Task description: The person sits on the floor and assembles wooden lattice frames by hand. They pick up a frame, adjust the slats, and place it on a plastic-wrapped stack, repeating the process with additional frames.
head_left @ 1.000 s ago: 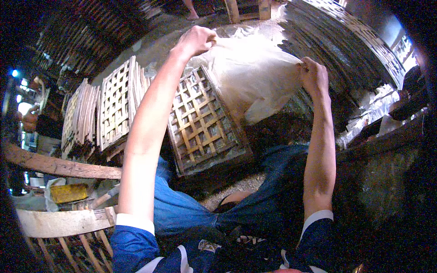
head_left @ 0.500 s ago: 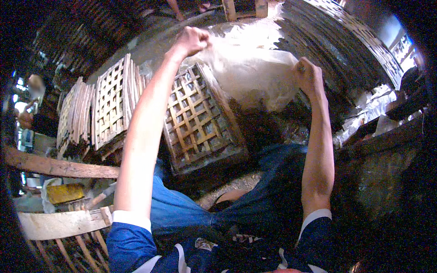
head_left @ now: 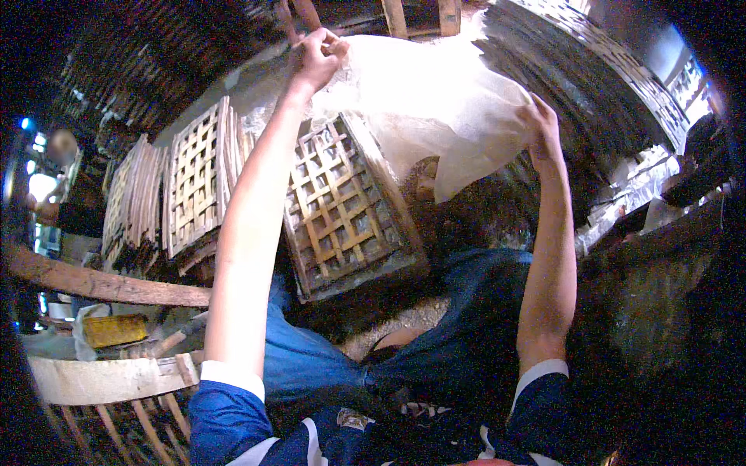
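Observation:
A thin, translucent whitish sheet (head_left: 474,116) is stretched between my two hands beyond my knees, and its near part hangs in loose folds. The fingers of my left hand (head_left: 317,58) are pinched at its far left corner. At the right edge, my right hand (head_left: 542,128) is closed on the sheet, with its fingertips partly hidden. Close to my left forearm and just left of the sheet lies a woven bamboo lattice panel (head_left: 342,194) in a frame. Strong glare washes out the middle of the sheet.
Upright stacks of lattice panels (head_left: 194,175) stand at the left. A wooden beam (head_left: 109,279), a yellow block-like object (head_left: 115,329) and a slatted chair back (head_left: 109,380) are nearer. Another person's arm (head_left: 74,217) shows at the far left. Wooden legs (head_left: 449,17) stand at the far side.
My left hand has moved up and away, and my right hand slightly right. The sheet has lifted and spread, its near edge now hanging in a fold.

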A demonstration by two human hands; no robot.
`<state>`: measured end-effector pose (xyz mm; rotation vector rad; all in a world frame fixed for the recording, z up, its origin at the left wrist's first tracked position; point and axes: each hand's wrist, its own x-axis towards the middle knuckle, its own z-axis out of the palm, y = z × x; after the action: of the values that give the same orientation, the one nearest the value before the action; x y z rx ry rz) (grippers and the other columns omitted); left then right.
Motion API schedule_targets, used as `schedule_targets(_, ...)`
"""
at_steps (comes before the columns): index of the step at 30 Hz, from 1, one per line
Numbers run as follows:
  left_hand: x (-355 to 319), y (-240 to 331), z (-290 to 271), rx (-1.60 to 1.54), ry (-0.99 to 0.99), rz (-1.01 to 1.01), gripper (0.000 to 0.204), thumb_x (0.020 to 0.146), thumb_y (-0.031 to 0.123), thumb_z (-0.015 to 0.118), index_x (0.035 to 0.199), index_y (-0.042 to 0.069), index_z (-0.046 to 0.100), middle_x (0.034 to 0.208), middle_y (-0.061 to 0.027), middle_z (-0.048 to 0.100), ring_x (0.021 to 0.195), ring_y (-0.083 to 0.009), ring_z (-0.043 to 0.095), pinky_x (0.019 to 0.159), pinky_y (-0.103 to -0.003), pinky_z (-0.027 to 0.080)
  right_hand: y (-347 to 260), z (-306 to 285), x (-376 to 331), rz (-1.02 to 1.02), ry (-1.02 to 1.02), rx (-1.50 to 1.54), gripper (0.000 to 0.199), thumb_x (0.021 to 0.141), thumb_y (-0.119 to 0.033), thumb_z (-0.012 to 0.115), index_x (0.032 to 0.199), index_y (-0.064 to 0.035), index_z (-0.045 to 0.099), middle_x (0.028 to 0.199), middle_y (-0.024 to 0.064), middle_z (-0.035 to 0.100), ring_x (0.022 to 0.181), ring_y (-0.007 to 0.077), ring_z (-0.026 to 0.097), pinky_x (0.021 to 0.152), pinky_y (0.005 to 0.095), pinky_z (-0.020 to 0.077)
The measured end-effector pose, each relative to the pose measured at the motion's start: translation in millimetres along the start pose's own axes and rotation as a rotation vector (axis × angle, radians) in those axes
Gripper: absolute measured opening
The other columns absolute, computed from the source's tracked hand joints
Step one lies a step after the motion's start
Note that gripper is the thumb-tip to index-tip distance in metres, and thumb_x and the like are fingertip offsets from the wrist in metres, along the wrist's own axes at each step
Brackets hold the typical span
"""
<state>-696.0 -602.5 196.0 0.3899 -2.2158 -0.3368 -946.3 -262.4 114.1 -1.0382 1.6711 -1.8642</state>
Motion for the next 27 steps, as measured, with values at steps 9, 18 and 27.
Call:
schedule_targets(9,0.1,0.1,-7.5,-0.111,-0.007,-0.128,0.036,0.086,0.040,0.066,0.094,0.007,0.054,0.077,-0.0096,0.062,0.073,-0.0216,0.061,0.068,-0.036,0.049,-31.8,36.0,-25.2,0.473,-0.446,0.748,0.077,0.088,-0.067,0.047,0.119,0.0029,0.054,0.119,0.0175,0.060,0.107,0.0309,0.058,0.097,0.0427,0.0442)
schedule_targets(18,-0.6,18.1,-6.6,-0.156,-0.002,-0.060,0.028,0.084,0.030,0.072,0.093,0.008,0.058,0.078,-0.0041,0.064,0.074,-0.0132,0.062,0.068,-0.030,0.050,-34.3,132.0,-31.9,0.239,-0.619,-0.186,0.047,0.085,-0.033,0.071,0.118,-0.0032,0.056,0.092,0.0005,0.062,0.073,0.0051,0.053,0.059,0.0201,0.0411)
schedule_targets(27,-15.1,40.3,-44.3,-0.734,-0.131,-0.106,0.018,0.083,0.007,0.072,0.093,0.006,0.057,0.098,-0.0096,0.068,0.094,-0.0147,0.064,0.085,-0.028,0.052,0.2,149.6,-30.7,0.246,-0.452,-0.190,0.084,0.075,-0.055,0.075,0.131,0.0010,0.045,0.119,0.0153,0.057,0.103,0.0209,0.058,0.074,0.0320,0.0510)
